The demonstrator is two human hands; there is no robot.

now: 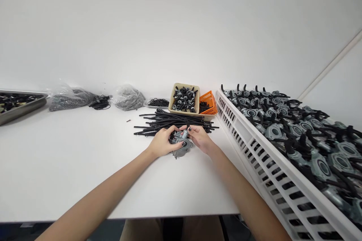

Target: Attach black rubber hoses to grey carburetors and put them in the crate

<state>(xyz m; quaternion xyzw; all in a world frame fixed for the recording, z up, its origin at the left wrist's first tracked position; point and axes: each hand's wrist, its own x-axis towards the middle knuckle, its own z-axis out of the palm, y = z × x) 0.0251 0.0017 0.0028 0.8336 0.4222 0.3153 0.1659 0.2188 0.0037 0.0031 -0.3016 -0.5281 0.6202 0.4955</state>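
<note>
A grey metal carburetor body (pixel 181 144) rests low over the white table (pixel 70 158), held between both hands. My left hand (pixel 163 142) is wrapped round its left side, fingers closed. My right hand (pixel 199 138) grips its right side, and its thumb and finger pinch the top, where a small black piece shows. Just behind the hands lies a loose pile of black rubber tubes (pixel 172 121).
A white slotted crate (pixel 254 150) full of grey carburetors with black hoses runs along the right. Behind the tubes stand a beige bin (pixel 184 98) of black parts and an orange basket (pixel 208 102). Plastic bags (pixel 128 98) and a metal tray (pixel 19 104) sit at far left.
</note>
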